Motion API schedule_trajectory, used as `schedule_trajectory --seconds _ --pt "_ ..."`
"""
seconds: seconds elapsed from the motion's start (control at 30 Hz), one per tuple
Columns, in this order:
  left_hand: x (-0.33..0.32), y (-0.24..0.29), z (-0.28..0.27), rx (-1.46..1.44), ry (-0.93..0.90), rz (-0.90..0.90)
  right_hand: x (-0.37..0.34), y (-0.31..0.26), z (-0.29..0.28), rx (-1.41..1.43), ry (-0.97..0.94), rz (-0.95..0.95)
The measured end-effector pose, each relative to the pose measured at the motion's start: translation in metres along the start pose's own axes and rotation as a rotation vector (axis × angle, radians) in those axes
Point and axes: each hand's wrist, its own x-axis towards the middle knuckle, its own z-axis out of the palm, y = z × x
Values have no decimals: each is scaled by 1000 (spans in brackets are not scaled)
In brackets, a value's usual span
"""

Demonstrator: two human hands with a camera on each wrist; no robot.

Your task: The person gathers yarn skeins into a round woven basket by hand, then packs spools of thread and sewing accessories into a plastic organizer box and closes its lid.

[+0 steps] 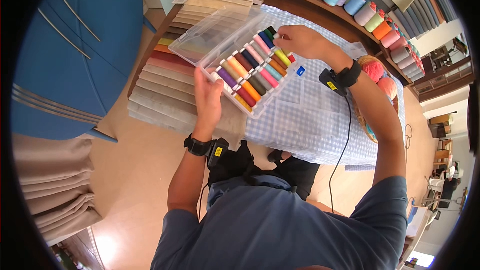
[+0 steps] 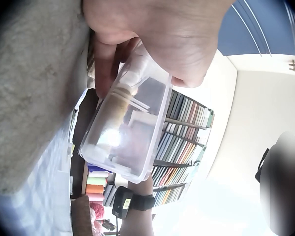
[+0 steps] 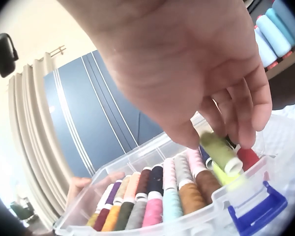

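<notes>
1. Hands, two: left hand [image 1: 207, 96] curls round one end of the clear box [image 1: 256, 114]; right hand [image 1: 300, 41] pinches one olive spool [image 3: 220, 152], tilted at the opposite end.
2. Box, one: lid [image 1: 212, 30] open, one blue latch [image 3: 260, 216] showing, colourful spools [image 1: 256, 84] lying inside in two rows, too overlapped for a sure count.
3. Basket [image 1: 396, 105], one: at least two pink yarn balls [image 1: 372, 71] inside.

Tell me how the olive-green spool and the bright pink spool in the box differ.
Colour: the olive-green spool is muted green; the bright pink spool is vivid.
Hold: the right hand pinches the olive-green spool near one end, while the bright pink spool lies among others in the clear box.
Both show a white end.
</notes>
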Motion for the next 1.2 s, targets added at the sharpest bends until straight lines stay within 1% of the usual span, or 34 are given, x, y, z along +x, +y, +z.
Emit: schedule_trajectory --seconds 0.1,0.17,0.27,0.37,0.43,0.5,0.57,0.67,0.8,0.87,0.9,0.97,1.1,1.17,1.2 --pt "0 1 1 16 11 -1 -11 -2 1 10 -3 43" --pt "-1 1 1 33 15 -8 -14 3 6 -123 64 -65" --pt "0 2 1 45 37 -23 -16 1 8 -190 44 -15" --pt "1 2 -1 21 23 -14 -17 -1 6 -234 30 -23" --pt "0 2 -3 53 -34 -49 -18 -2 6 -216 18 -16" --pt "0 5 0 34 -28 -51 -18 -1 6 -199 5 -7" --pt "-1 6 1 16 -23 -51 -18 4 8 -271 19 -34" --pt "0 6 2 16 -26 -49 -18 10 11 -223 33 -86" --pt "0 4 2 13 -17 -44 -20 12 11 -149 61 -39" --pt "0 3 2 21 -13 -49 -19 15 5 -38 -26 -38" --pt "1 3 1 15 -11 -45 -19 16 6 -36 -23 -33" --pt "2 4 1 9 -14 -41 -17 16 9 -108 16 -111" --pt "2 7 3 -6 -16 -52 -13 16 17 -103 -9 -68" --pt "1 7 4 -9 -22 -52 -14 15 21 -143 38 -130" --pt "0 6 3 -4 -19 -58 -14 17 26 -142 39 -129"
